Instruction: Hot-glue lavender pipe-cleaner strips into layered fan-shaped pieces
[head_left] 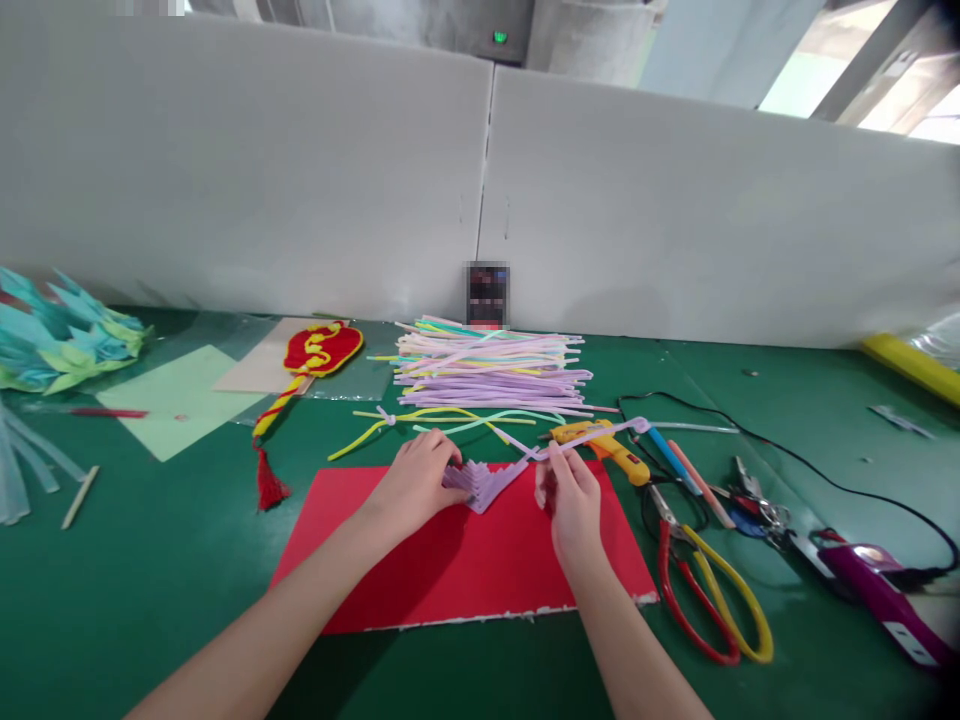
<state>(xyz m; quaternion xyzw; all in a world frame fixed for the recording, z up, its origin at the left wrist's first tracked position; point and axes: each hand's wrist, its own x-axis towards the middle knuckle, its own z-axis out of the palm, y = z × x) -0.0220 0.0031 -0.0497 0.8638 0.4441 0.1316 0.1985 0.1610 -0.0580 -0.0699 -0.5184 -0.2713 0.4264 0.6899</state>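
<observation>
L hand (424, 472) reaches in from lower L, palm down, fingers pinching purple folded strips (480, 487) above red sheet (465, 560). R hand (571, 495) comes up from lower R, fingers curled, thumb + index gripping a long purple strip (592, 438) joined to them. No legible brands/labels; dark upright item (487, 295) by wall is blurred.

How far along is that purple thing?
Done: several purple bends look nested into a V, pinched in the left hand.
In hand: the right hand holds a purple strip beside it.
Left: probably plenty, since a big pile of strips lies loose beyond the red sheet. How many are needed, I can't tell.
</observation>
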